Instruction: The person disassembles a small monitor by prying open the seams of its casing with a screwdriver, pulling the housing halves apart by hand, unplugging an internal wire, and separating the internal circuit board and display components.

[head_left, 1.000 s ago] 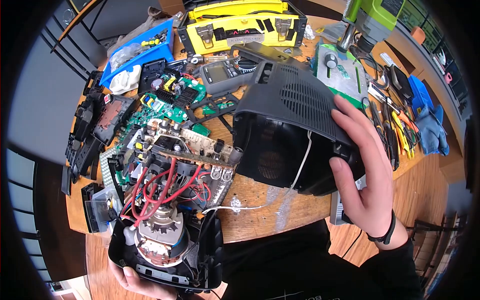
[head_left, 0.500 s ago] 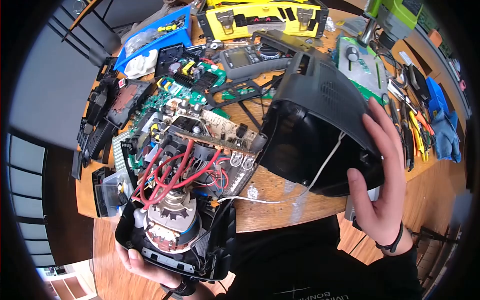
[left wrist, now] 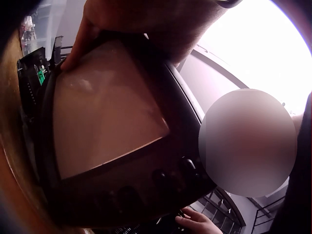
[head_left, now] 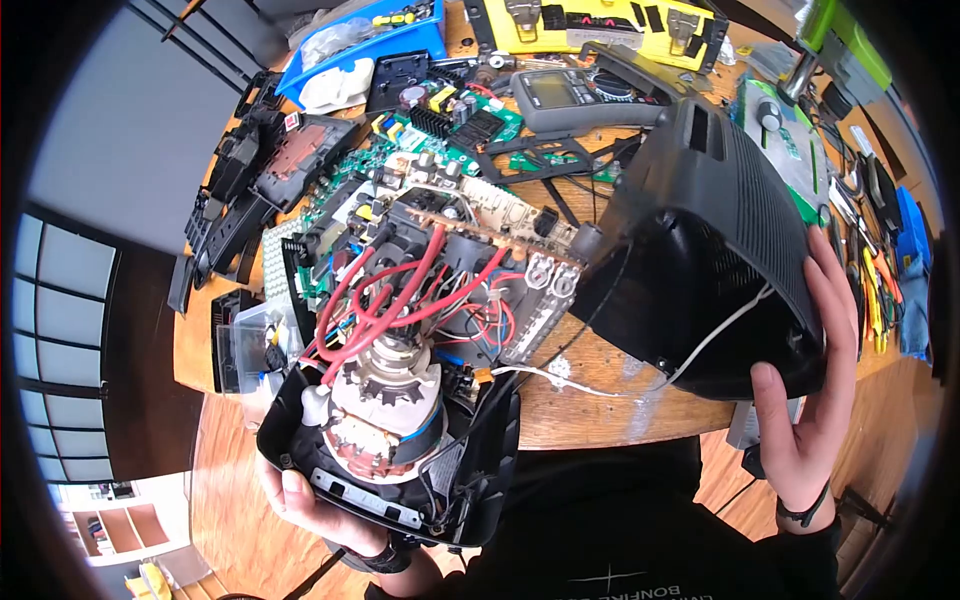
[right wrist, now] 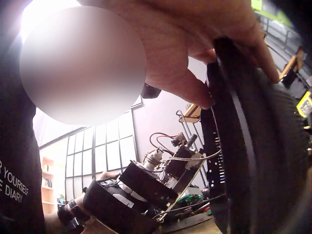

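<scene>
The front half of a small CRT set, with its picture tube, red wires and circuit board, is tilted at the table's front edge. My left hand grips its black front frame from below. In the left wrist view, fingers curl over the frame beside the glass screen. At the right, my right hand holds the rim of the vented black back shell, thumb inside and fingers outside. A thin white wire runs between shell and front half.
Behind lie green circuit boards, a multimeter and black plastic parts. A blue bin and yellow toolbox stand at the back. Hand tools and a green drill stand are on the right.
The head view has swung, so everything sits farther right and higher in it. The back shell has turned, its vented face now angled more to the right. Both hands keep their holds.
</scene>
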A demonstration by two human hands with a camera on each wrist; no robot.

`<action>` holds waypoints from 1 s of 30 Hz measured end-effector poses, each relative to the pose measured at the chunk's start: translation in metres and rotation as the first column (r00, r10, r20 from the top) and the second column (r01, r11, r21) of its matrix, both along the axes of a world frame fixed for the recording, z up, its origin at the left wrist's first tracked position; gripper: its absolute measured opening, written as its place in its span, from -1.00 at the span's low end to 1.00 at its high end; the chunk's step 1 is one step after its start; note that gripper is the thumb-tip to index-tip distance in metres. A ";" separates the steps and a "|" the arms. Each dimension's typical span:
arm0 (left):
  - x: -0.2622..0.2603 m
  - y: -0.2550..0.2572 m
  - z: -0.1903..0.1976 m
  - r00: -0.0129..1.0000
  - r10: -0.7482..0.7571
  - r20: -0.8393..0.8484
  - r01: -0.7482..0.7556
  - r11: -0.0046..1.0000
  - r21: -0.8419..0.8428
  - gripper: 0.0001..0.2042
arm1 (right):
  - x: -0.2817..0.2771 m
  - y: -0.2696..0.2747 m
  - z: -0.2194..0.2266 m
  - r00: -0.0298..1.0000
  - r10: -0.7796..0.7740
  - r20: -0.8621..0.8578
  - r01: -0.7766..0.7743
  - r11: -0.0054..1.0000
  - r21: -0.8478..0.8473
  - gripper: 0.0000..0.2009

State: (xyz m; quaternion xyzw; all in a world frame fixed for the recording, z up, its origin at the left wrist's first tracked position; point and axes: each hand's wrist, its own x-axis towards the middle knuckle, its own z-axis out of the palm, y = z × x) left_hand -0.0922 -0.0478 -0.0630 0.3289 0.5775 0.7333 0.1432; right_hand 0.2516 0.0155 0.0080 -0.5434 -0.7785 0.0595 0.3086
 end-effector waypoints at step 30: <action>-0.015 0.001 -0.035 0.995 0.016 0.101 -0.010 0.998 -0.057 -0.35 | -0.086 0.001 -0.050 0.945 0.305 -0.119 -0.327 0.867 -0.376 -0.57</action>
